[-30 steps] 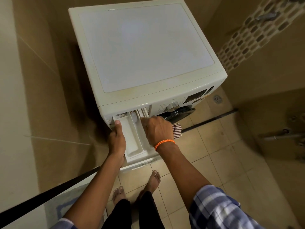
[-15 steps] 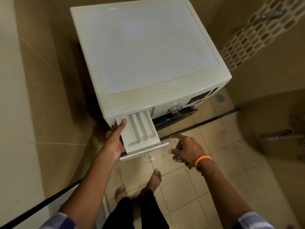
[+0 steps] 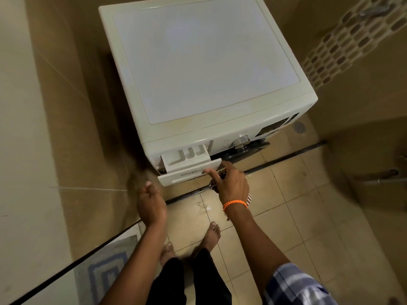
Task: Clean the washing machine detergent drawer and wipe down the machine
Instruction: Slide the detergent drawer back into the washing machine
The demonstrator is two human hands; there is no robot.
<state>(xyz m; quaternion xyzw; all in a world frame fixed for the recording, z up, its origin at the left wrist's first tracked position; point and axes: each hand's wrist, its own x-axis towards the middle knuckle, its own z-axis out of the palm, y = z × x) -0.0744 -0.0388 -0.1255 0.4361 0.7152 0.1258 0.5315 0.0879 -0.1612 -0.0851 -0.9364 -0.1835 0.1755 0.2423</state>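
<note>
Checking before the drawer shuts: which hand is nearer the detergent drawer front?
Right. The right hand has a fingertip on the detergent drawer front panel; the left hand hangs clear below its left end.

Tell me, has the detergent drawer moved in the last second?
Yes. The drawer has slid back toward the washing machine; less of it sticks out from the front now.
</note>
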